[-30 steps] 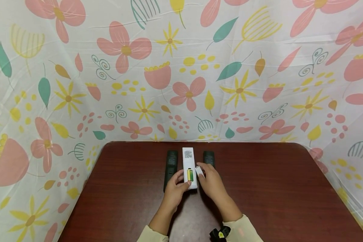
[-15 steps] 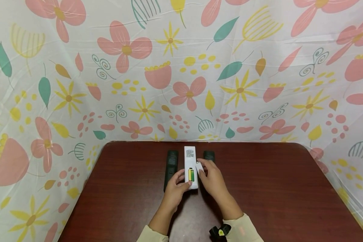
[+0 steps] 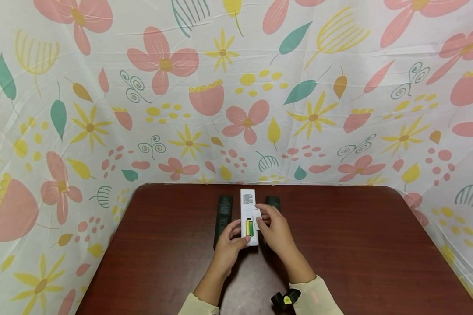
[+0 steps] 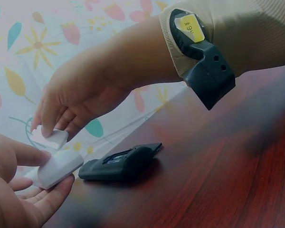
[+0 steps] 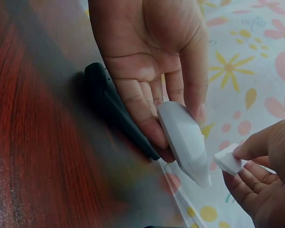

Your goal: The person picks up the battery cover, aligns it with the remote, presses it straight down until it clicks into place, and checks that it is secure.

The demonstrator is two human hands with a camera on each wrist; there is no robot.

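Note:
A white remote [image 3: 248, 199] lies back side up in the left hand [image 3: 227, 250], its battery compartment uncovered with green-and-yellow batteries [image 3: 249, 228] inside. The left thumb and fingers grip its lower end, also in the left wrist view, where the remote [image 4: 60, 168] is seen end-on. Between thumb and fingers the right hand [image 3: 277, 232] pinches a small white cover [image 3: 257, 214] beside the remote's right edge. In the right wrist view the cover [image 5: 229, 159] is a short distance from the remote [image 5: 184, 140].
On the brown table [image 3: 161, 245], a dark remote [image 3: 223, 216] lies to the left of the hands. Another dark remote [image 3: 273, 201] is partly hidden behind the right hand; the left wrist view shows its open compartment. A flowered cloth [image 3: 142, 118] hangs behind and around the table.
The white remote has shifted slightly right and away from the person. The right hand has moved the cover a little upward and turned it beside the remote.

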